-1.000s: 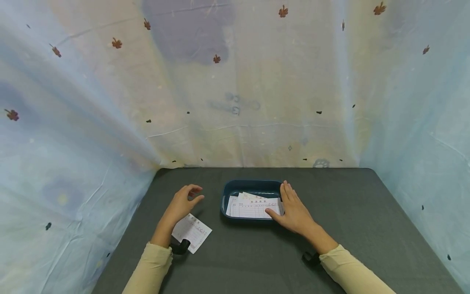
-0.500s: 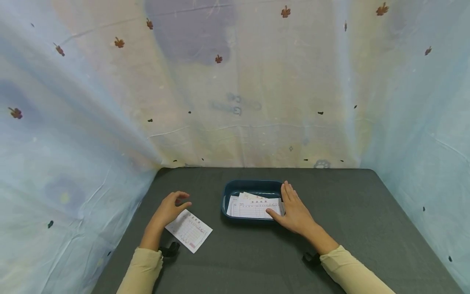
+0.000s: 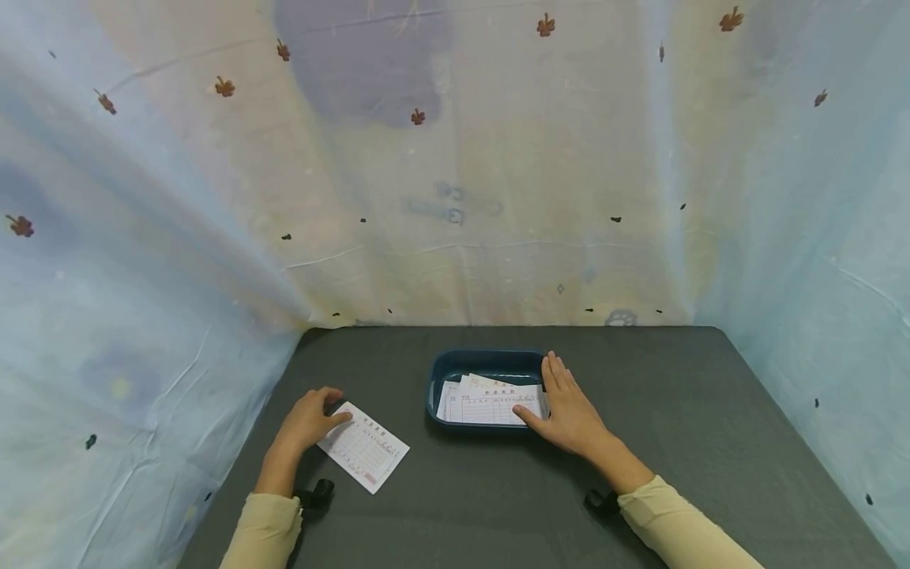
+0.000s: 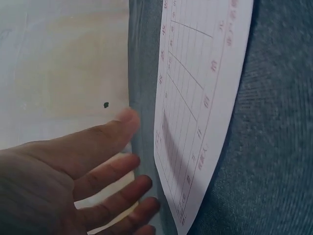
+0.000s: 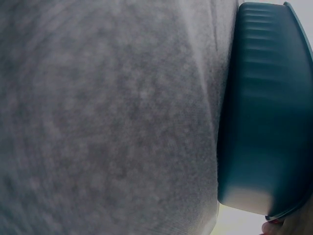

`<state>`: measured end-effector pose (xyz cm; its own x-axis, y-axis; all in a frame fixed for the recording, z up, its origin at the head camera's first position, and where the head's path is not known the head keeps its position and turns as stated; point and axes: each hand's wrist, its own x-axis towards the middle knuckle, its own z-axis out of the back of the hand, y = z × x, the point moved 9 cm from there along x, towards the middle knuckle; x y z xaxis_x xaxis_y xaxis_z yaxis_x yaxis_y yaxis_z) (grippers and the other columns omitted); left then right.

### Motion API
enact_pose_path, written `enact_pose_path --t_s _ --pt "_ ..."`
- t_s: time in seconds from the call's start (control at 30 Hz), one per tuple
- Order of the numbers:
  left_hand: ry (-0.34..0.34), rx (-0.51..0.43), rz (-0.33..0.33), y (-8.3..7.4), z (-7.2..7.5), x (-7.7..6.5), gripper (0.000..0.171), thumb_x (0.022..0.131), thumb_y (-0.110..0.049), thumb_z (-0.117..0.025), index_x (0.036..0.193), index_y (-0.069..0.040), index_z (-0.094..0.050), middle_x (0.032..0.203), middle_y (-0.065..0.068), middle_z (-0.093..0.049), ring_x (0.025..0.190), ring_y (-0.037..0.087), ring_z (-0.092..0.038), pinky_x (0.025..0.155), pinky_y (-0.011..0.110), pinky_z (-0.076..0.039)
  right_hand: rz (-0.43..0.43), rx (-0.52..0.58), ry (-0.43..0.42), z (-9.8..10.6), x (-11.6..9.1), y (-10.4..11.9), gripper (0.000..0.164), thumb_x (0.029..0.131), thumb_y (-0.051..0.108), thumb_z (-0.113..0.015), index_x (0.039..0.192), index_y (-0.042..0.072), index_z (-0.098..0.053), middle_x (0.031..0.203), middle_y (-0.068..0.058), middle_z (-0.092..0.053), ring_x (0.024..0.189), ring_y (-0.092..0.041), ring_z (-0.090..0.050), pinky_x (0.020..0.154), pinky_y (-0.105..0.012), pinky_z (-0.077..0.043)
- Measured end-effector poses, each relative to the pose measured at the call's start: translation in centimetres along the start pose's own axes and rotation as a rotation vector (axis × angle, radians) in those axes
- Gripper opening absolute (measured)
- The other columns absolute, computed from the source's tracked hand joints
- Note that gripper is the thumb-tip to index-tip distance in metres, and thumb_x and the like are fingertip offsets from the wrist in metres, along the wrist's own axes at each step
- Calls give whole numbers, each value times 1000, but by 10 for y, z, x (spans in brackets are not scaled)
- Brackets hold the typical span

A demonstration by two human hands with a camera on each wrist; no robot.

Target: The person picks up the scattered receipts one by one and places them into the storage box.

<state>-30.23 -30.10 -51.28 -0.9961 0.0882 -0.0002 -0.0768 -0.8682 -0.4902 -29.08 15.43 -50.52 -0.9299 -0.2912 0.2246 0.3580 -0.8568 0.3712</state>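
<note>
A white printed form slip (image 3: 366, 446) lies on the dark grey table, left of a dark blue plastic tray (image 3: 455, 427). My left hand (image 3: 306, 423) is at the slip's far left corner, thumb and fingers apart and loosely curved. In the left wrist view, the fingers (image 4: 117, 193) stand beside the slip (image 4: 195, 122) with nothing between them. Several similar printed slips (image 3: 490, 407) lie overlapping inside the tray. My right hand (image 3: 572, 411) rests at the tray's right end, its fingers straight along the rim and its thumb over the slips. The right wrist view shows the tray's outer wall (image 5: 269, 107).
The dark grey table (image 3: 455, 506) has its far edge against a patterned pale curtain (image 3: 455, 197), which also hangs along the left and right sides. Black straps (image 3: 316, 494) sit at both wrists.
My left hand has moved left and back toward me, first uncovering more of the slip, then lowering to its far left corner. The right hand and the tray have stayed in place.
</note>
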Motion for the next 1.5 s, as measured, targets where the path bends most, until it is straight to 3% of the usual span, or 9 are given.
enact_pose_path --t_s 0.5,0.83,1.33,1.5 --pt "26 48 114 6 -8 -6 67 92 -31 -87 140 7 -59 144 40 -48 133 62 -47 101 73 -46 -14 -5 11 -2 0 -1 114 98 69 -63 167 -9 -16 177 -26 -15 164 -42 -15 132 -57 -19" --pt "5 57 137 4 -9 -5 52 90 -27 -89 122 3 -63 128 31 -56 119 52 -54 91 66 -49 -18 -11 16 -2 0 -1 114 98 69 -63 167 -9 -17 177 -26 -13 165 -41 -14 132 -57 -19" --pt "-17 37 130 8 -14 1 53 89 -24 -91 120 -1 -54 114 21 -61 101 41 -58 80 58 -50 -13 2 17 0 -1 1 113 99 67 -64 167 -10 -16 177 -26 -13 164 -42 -14 132 -57 -19" --pt "-25 30 116 5 -12 2 44 92 -17 -87 119 -1 -55 109 20 -62 94 36 -62 76 54 -52 -16 -3 17 -1 -1 0 114 99 69 -62 167 -9 -16 177 -26 -12 164 -42 -14 132 -57 -19"
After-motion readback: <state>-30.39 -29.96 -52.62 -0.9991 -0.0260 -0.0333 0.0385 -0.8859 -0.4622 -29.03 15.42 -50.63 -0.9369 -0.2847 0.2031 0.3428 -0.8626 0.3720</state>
